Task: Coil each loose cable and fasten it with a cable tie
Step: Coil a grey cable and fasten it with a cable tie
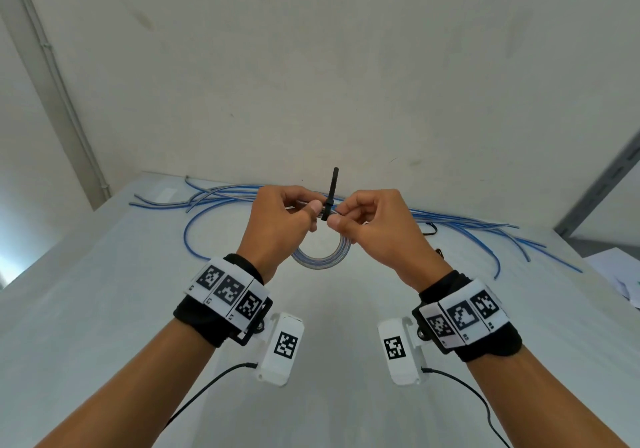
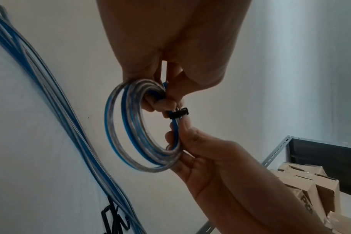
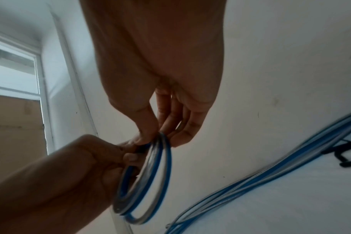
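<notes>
A coiled blue and clear cable (image 1: pixel 320 259) (image 2: pixel 126 126) (image 3: pixel 148 182) hangs in the air above the white table (image 1: pixel 104 309), held at its top by both hands. A black cable tie (image 1: pixel 330 194) (image 2: pixel 178 114) is wrapped round the coil's top, its free tail pointing up. My left hand (image 1: pixel 277 219) (image 2: pixel 166 101) grips the coil just left of the tie, thumb by the tie's head. My right hand (image 1: pixel 363 222) (image 3: pixel 160 131) pinches the coil just right of the tie.
Several loose blue and clear cables (image 1: pixel 467 229) (image 2: pixel 50 110) (image 3: pixel 270 178) lie along the table's far edge by the wall. Spare black ties (image 1: pixel 431 228) (image 2: pixel 114 220) (image 3: pixel 347 156) lie among them. A metal shelf with cardboard boxes (image 2: pixel 310 186) stands at the right.
</notes>
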